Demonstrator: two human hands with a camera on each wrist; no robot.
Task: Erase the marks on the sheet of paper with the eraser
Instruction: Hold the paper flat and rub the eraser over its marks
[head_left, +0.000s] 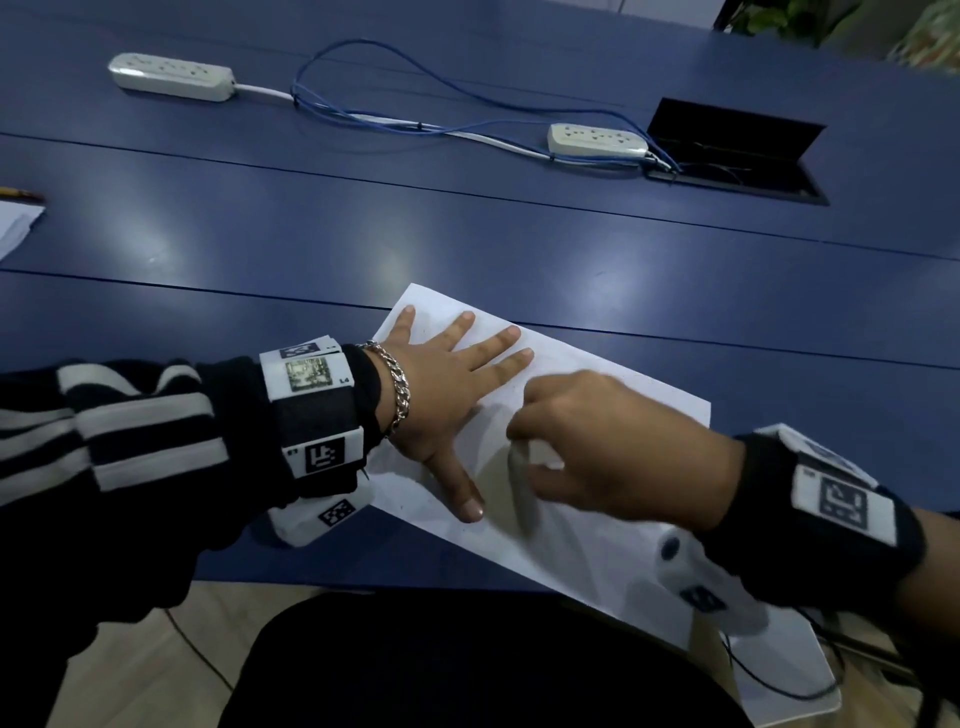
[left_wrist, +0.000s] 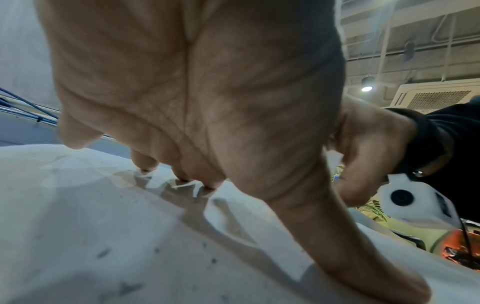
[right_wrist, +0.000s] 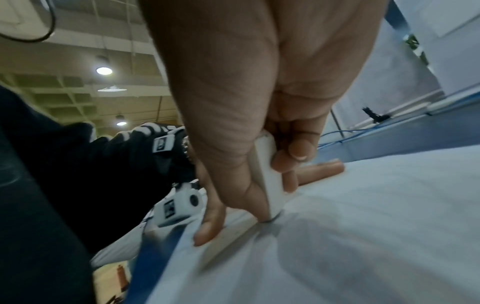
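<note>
White rectangular block eraser (right_wrist: 270, 181): pinched upright between thumb and curled fingers of the right hand (head_left: 608, 452), its lower end touching the white sheet of paper (head_left: 613, 379); blurred in the head view. Sheet of paper: lies askew on the blue table (head_left: 467, 228) at the near edge, one corner hanging past that edge; small dark specks scattered over its surface (left_wrist: 103, 253); a crease rises beside the eraser's tip. Left hand (head_left: 441, 384): flat on the sheet's left part, fingers straight and spread, thumb stretched toward the eraser, fingertips (left_wrist: 145, 164) pressing the paper. Silver chain bracelet (head_left: 395, 384) on the left wrist. Further back on the table: two white power strips (head_left: 171, 77) (head_left: 597, 140), joined by blue cables (head_left: 395, 122), beside an open black cable hatch (head_left: 737, 156). Far left edge: a white paper stack (head_left: 15, 223).
</note>
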